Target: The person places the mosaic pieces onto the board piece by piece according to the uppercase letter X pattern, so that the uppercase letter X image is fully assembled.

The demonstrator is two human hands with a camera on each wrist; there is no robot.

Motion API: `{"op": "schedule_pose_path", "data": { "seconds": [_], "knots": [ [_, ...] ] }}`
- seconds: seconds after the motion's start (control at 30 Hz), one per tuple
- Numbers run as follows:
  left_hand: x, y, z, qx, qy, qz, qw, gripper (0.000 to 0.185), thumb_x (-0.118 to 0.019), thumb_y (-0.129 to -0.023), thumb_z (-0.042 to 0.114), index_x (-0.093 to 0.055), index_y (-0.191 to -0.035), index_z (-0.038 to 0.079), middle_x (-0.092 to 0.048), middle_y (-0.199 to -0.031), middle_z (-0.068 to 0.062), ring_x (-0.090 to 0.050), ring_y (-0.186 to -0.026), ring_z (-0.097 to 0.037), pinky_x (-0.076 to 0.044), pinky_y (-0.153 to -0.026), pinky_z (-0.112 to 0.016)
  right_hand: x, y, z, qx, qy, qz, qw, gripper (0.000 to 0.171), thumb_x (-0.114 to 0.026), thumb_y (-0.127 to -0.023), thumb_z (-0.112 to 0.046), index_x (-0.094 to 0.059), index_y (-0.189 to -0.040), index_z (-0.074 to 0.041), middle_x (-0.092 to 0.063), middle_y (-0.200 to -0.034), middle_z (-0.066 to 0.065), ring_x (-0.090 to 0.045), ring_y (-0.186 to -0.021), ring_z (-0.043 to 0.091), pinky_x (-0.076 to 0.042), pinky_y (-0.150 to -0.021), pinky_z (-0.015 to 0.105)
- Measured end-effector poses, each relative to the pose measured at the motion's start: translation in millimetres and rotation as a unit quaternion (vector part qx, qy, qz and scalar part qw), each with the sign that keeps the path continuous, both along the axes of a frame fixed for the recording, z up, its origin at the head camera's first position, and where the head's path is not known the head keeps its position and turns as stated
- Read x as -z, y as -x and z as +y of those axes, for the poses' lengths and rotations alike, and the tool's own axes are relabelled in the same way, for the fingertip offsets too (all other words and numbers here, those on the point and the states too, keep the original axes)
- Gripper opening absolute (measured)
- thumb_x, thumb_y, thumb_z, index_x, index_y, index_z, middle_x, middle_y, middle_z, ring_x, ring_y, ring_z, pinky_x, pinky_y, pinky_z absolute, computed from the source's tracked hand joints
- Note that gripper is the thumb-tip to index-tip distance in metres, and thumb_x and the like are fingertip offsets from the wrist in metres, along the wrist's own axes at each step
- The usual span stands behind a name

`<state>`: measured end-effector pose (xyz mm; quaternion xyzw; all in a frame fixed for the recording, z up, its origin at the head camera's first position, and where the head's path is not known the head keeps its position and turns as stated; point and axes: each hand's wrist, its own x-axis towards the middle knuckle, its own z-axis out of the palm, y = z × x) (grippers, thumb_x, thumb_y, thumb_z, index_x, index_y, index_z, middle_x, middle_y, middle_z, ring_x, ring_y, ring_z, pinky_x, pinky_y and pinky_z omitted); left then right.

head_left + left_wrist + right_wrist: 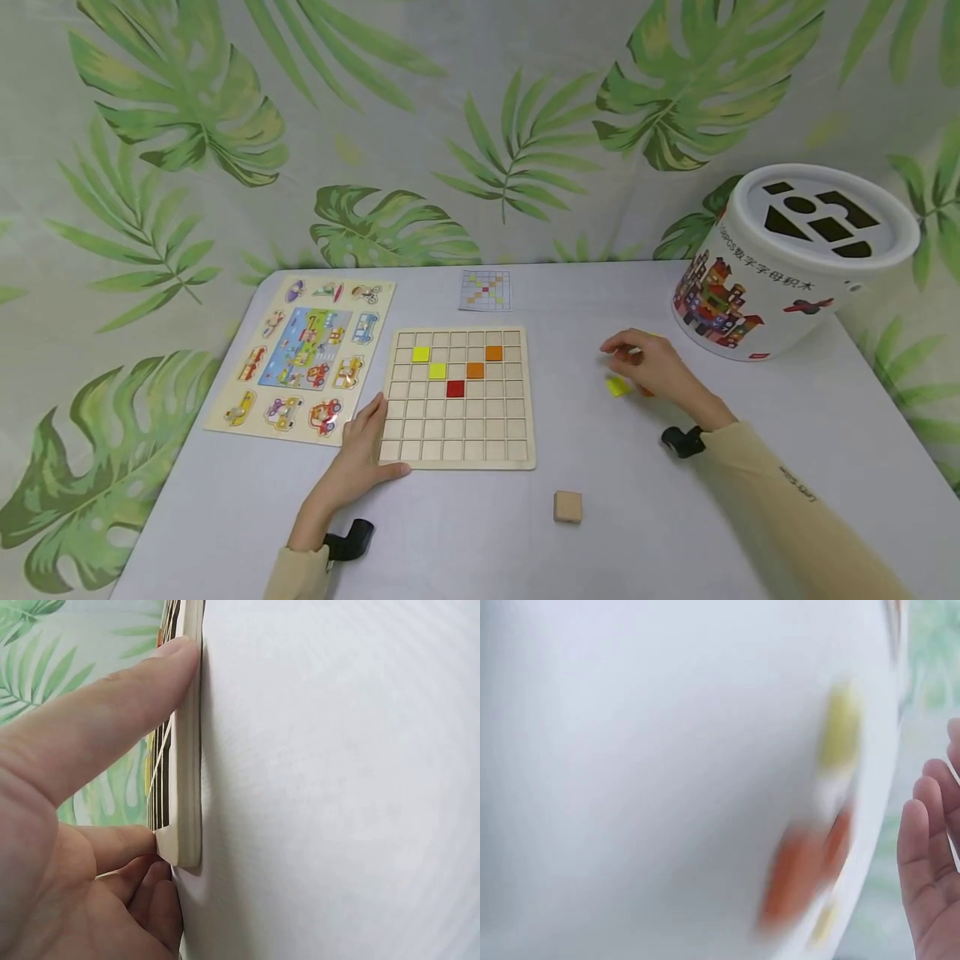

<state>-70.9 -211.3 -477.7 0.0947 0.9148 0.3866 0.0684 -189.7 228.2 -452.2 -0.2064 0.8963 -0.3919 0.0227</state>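
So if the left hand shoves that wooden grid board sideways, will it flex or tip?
Probably neither. The wooden grid board looks like a thick rigid slab in the left wrist view, lying flat on the table, so it should slide as one piece. The left hand steadies its corner. The loose colored tiles may shift if jolted.

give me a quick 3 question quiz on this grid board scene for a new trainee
1. True or false: the left hand rests on the lower left corner of the grid board.
2. How many coloured tiles sit in the grid board? A) three B) five C) eight
3. Fill in: the plain wooden block lies on the table between the grid board and the person's ____ arm.

Key
1. True; the left wrist view shows the thumb along the board's edge.
2. B: two yellow, two orange, one red tile.
3. right. The right hand is over the loose tiles, near a yellow tile.
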Motion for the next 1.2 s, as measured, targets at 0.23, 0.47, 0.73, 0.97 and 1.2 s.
{"op": "schedule_pose_path", "data": {
  "seconds": [0.23,0.47,0.73,0.97,1.2],
  "knots": [
    [-1.0,-0.2,0,0.0,0.009,-0.007,0.9999,0.101,-0.078,-0.068,0.024,-0.015,-0.143,0.0,-0.006,-0.148,-0.014,-0.016,-0.123,-0.031,-0.024,-0.093,-0.05,12.0,0.0,44,0.052,-0.053,-0.067,0.995,0.022,-0.064,-0.083,-0.01,-0.062,-0.104,-0.005,-0.057,-0.104,0.011,-0.052,-0.092,0.027,-0.045,-0.077,0.042],
    [-1.6,-1.3,0,0.006,0.005,-0.011,0.9999,0.1,-0.077,-0.069,0.026,-0.014,-0.143,0.0,-0.005,-0.148,-0.014,-0.014,-0.124,-0.032,-0.022,-0.093,-0.05,15.1,6.2,43,0.043,-0.086,-0.061,0.993,0.02,-0.063,-0.081,-0.005,-0.06,-0.101,-0.004,-0.055,-0.101,0.011,-0.049,-0.089,0.025,-0.042,-0.078,0.041],
    [-1.6,-1.9,0,0.007,0.008,-0.004,0.9999,0.1,-0.077,-0.069,0.024,-0.015,-0.143,-0.001,-0.006,-0.148,-0.014,-0.016,-0.121,-0.032,-0.024,-0.092,-0.05,10.8,6.8,28,0.024,-0.07,-0.029,0.997,0.022,-0.065,-0.078,-0.004,-0.06,-0.1,-0.004,-0.057,-0.098,0.01,-0.051,-0.087,0.023,-0.043,-0.077,0.04],
    [-0.3,-0.9,0,0.002,0.008,-0.003,1.0,0.101,-0.078,-0.068,0.026,-0.015,-0.143,-0.001,-0.007,-0.148,-0.014,-0.017,-0.12,-0.031,-0.024,-0.093,-0.05,-1.7,7.0,-21,-0.031,-0.016,0.007,0.999,0.021,-0.065,-0.077,-0.001,-0.064,-0.098,-0.007,-0.059,-0.096,0.004,-0.052,-0.086,0.019,-0.046,-0.072,0.035],
    [0.2,-0.1,0,-0.002,-0.004,-0.007,1.0,0.102,-0.078,-0.067,0.022,-0.013,-0.142,-0.002,-0.007,-0.148,-0.014,-0.008,-0.13,-0.032,-0.018,-0.097,-0.052,-10.1,4.1,-93,-0.118,0.004,-0.005,0.993,0.019,-0.066,-0.078,-0.004,-0.064,-0.096,-0.009,-0.059,-0.094,0.0,-0.052,-0.084,0.018,-0.046,-0.071,0.031]
  ]
}}
